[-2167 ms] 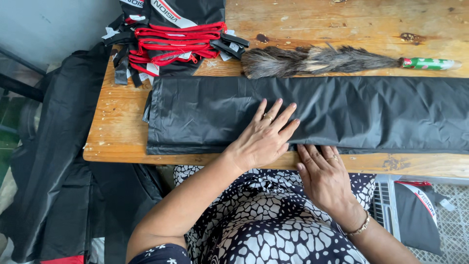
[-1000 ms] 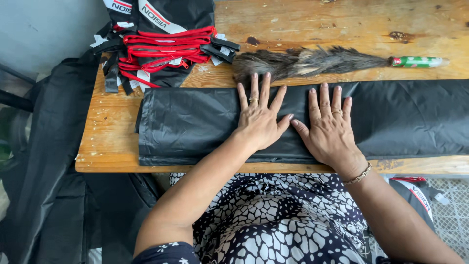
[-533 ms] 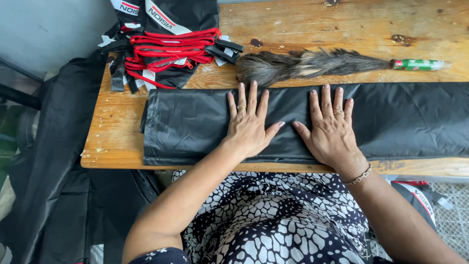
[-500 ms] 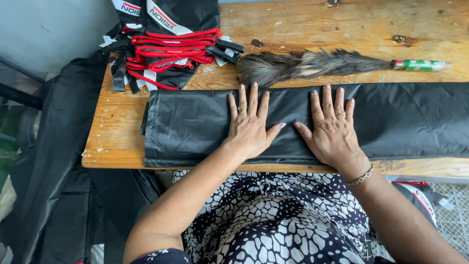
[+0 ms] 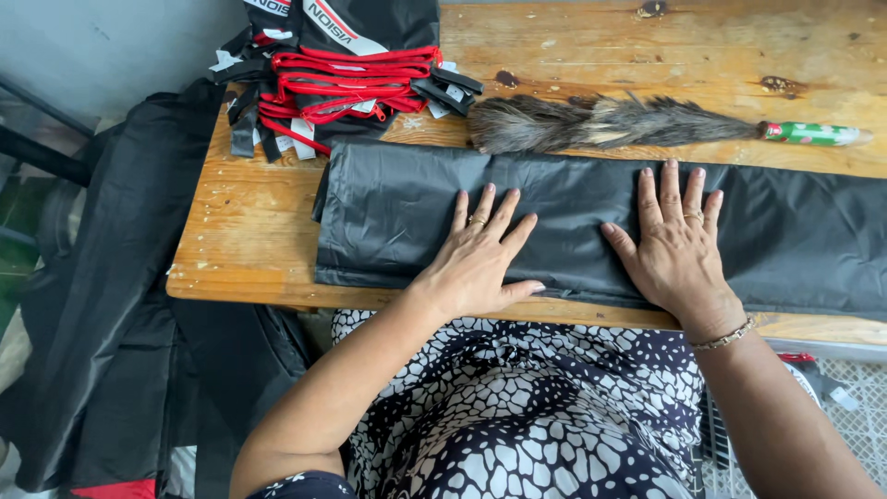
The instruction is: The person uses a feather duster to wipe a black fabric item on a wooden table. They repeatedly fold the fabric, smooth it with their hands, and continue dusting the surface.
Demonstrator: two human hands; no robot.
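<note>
A long folded strip of black fabric point(image 5: 388, 212) lies along the near edge of a wooden table point(image 5: 249, 249). My left hand point(image 5: 480, 254) rests flat on it near its left part, fingers spread, a ring on one finger. My right hand point(image 5: 674, 240) lies flat on the fabric further right, fingers together and pointing away, with a bracelet at the wrist. Neither hand grips anything.
A feather duster point(image 5: 601, 123) with a green handle lies just behind the fabric. A stack of black items with red straps point(image 5: 342, 65) sits at the table's far left. More black fabric point(image 5: 102, 305) hangs off the table's left side.
My right hand came up from the table edge onto the fabric. Both hands then slid slightly apart along it, the left one drifting toward me.
</note>
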